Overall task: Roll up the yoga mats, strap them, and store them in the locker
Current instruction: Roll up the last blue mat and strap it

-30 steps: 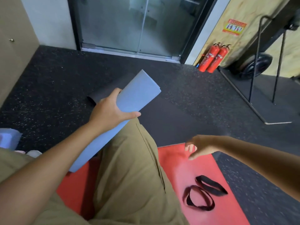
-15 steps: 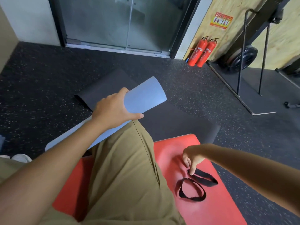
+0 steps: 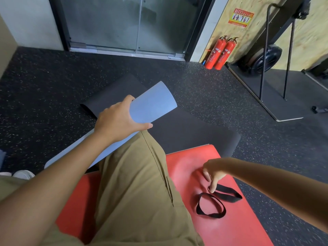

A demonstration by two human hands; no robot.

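Note:
My left hand (image 3: 119, 121) grips a rolled light-blue yoga mat (image 3: 150, 103) that lies slanted across my raised knee in tan trousers. Under me a red mat (image 3: 191, 157) lies flat, and a black mat (image 3: 186, 130) is spread on the floor beyond it. Two black strap loops (image 3: 211, 205) rest on the red mat at the right. My right hand (image 3: 213, 173) reaches down with its fingertips on the upper strap loop (image 3: 229, 192), fingers curled toward it; whether they pinch it is unclear.
Dark speckled rubber floor (image 3: 53, 86) all around. Glass doors (image 3: 124, 23) stand at the back. Two red fire extinguishers (image 3: 221, 52) lean by the plywood wall. A black metal rack on a base plate (image 3: 266, 86) stands at the right.
My right hand came down from above the red mat onto the strap loops. The view shifted right and lower; my left hand kept hold of the blue roll.

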